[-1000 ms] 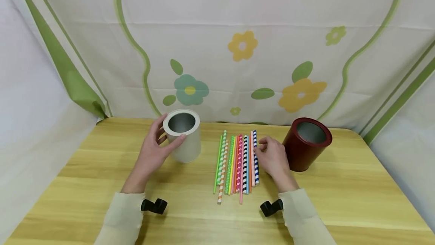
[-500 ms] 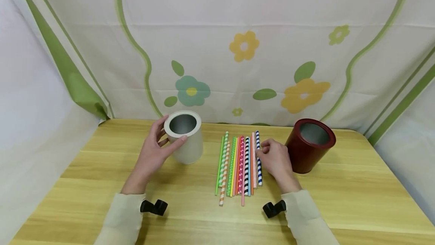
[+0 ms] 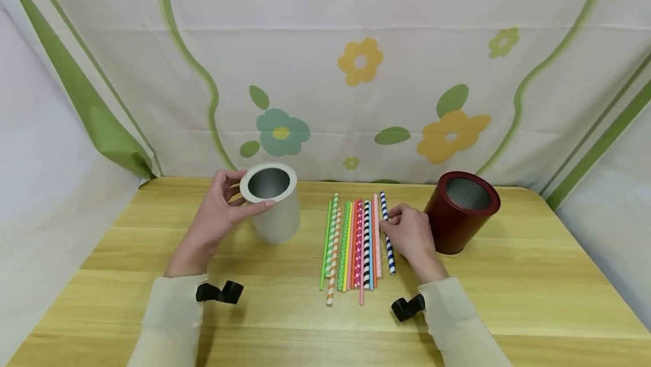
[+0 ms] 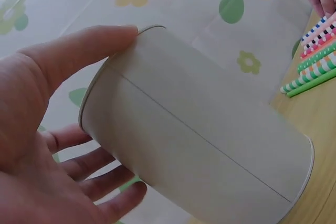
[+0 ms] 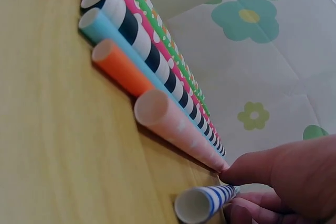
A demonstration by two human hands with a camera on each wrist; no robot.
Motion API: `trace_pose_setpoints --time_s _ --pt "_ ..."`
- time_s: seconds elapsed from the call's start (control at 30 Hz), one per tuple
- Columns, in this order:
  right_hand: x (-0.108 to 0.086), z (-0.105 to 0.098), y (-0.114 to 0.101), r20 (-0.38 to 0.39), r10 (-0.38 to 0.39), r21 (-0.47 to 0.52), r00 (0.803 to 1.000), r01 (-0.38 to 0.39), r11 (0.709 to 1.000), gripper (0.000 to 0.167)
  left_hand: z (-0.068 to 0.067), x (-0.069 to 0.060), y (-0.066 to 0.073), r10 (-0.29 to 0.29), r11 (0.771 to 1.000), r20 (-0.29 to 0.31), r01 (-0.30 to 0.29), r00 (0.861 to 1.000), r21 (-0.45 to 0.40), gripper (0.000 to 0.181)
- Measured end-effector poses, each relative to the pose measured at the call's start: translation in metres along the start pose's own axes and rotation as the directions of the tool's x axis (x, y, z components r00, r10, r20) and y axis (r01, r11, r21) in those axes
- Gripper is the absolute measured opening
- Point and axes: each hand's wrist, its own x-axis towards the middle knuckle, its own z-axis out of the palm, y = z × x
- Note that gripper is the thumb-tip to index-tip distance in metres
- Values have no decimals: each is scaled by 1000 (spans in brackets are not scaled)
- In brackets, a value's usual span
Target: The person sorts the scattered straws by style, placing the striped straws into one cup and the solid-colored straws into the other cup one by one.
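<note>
One blue-and-white striped, paper-looking straw (image 3: 390,255): a light pinch, clear of its neighbours

The striped straw lies at the right end of a multicoloured row of patterned straws (image 3: 359,242) on the pale wood-grain surface (image 3: 285,324). Its near end angles away from the pale pink, paper-looking straw (image 3: 377,242) beside it; their far ends lie close, and whether they touch is hard to tell. The person's right hand (image 3: 413,234) pinches the striped straw partway along, its thumb on the side facing the row. Whether the straw has left the surface cannot be told.

The person's left hand (image 3: 215,214) spreads round the top of the off-white cylindrical can (image 3: 280,217), thumb at the front of the rim, the other fingers on its far left side. That hold looks right for steadying: enough contact to stop a slide, no need to squeeze.

For the right hand, light pressure should serve best, since a hollow tube probably dents if pinched hard. Drawing the straw further to the right before raising it would likely spare the pink one a nudge. The thumb tip deserves care, being so near that neighbour. The dark red cylindrical can (image 3: 454,223) stands just beyond the back of the same hand, so a wide swing of the wrist could knock it.
</note>
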Motion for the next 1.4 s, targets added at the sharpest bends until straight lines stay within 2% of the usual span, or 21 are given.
trace_pose_setpoints --time_s 0.13,0.23,0.37,0.53,0.7,0.83,1.0,1.13,1.27,1.4 --pt "-1 0 0 -1 12 3 1000 -12 1000 32 0 2 -1 -15 998 23 16 1000 -59 72" --pt "-1 1 -1 -5 16 8 1000 -16 1000 31 0 3 -1 -32 996 40 35 999 -78 81" --pt "-3 1 -2 -15 19 5 1000 -19 1000 29 -2 3 -1 -64 996 61 68 996 -58 91" --pt "-4 1 -4 -19 30 5 999 -30 1000 27 -4 2 -1 -100 993 86 105 991 -46 87" --pt "-7 -2 -7 -33 29 6 999 -28 1000 28 -5 2 -2 -101 993 89 106 991 -48 85" --pt "-11 -8 -11 -78 -7 20 997 9 1000 31 -4 3 -4 -83 995 95 89 992 -56 85" --pt "-20 -19 -23 -162 -99 49 982 108 993 27 -4 3 -4 -68 996 98 73 993 -47 86" --pt "-30 -29 -37 -245 -190 100 951 220 970 22 -5 2 -3 -66 997 100 69 993 -36 89" --pt "-43 -39 -53 -318 -238 189 918 307 933 19 -5 1 -2 -72 997 98 76 993 -34 93" --pt "-52 -44 -70 -324 -248 326 913 354 877 20 -5 2 -2 -61 998 99 64 993 -30 93"
